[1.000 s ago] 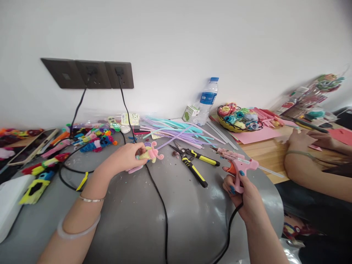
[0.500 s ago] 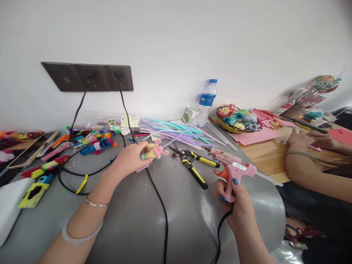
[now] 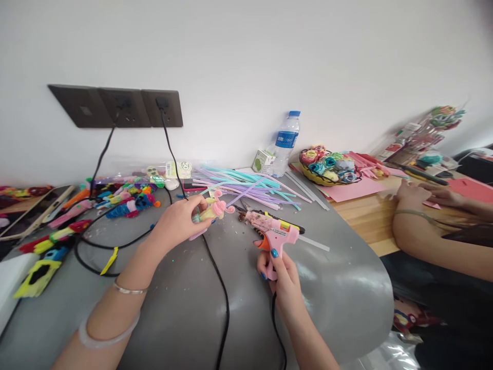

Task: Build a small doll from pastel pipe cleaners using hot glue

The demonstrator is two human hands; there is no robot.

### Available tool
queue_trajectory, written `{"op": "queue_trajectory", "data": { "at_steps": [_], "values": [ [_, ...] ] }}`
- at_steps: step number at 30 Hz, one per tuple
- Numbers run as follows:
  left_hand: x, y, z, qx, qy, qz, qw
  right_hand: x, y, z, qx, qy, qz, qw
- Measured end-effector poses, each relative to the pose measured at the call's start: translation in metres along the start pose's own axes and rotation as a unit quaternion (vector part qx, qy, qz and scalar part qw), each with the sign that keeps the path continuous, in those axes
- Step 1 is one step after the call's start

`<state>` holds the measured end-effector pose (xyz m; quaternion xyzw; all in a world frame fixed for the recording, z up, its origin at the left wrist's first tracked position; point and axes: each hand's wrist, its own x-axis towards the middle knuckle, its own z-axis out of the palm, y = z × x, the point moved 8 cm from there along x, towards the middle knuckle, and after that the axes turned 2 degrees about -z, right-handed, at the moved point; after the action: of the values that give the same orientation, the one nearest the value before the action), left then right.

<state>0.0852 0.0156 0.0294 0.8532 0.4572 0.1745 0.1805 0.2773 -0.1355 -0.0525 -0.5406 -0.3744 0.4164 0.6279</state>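
Observation:
My left hand (image 3: 177, 221) grips a small pink, yellow and green pipe-cleaner figure (image 3: 212, 210) just above the grey table (image 3: 339, 293). A pink hot glue gun (image 3: 271, 231) is held by its handle in my right hand (image 3: 278, 272), with the nozzle pointing left toward the figure, a short gap between them. A clear glue stick (image 3: 314, 243) sticks out of the gun's back. The gun's black cord (image 3: 278, 329) runs down toward me. Yellow-handled pliers (image 3: 283, 223) lie partly hidden behind the gun.
A pile of pastel pipe cleaners (image 3: 246, 184) lies behind the figure. Colourful finished pieces (image 3: 127, 199) and black cords (image 3: 215, 277) cover the left. A water bottle (image 3: 285, 144) and a basket of flowers (image 3: 329, 167) stand at the back. Another person's arms (image 3: 431, 226) rest at right.
My right hand has carried the glue gun left across the table, from over by the right edge to close beside the figure. My left hand has stayed nearly in place.

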Motion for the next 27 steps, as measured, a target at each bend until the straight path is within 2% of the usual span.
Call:
{"op": "queue_trajectory", "data": {
  "at_steps": [13, 27],
  "values": [
    [-0.0006, 0.0025, -0.0002, 0.005, 0.003, 0.002, 1.000, 0.0010, 0.0014, 0.0024, -0.015, -0.030, -0.008, 0.999],
    [-0.0007, 0.0011, 0.0024, 0.004, -0.009, 0.002, 1.000, 0.0001, 0.0009, 0.0015, 0.006, -0.021, -0.012, 1.000]
  ]
}}
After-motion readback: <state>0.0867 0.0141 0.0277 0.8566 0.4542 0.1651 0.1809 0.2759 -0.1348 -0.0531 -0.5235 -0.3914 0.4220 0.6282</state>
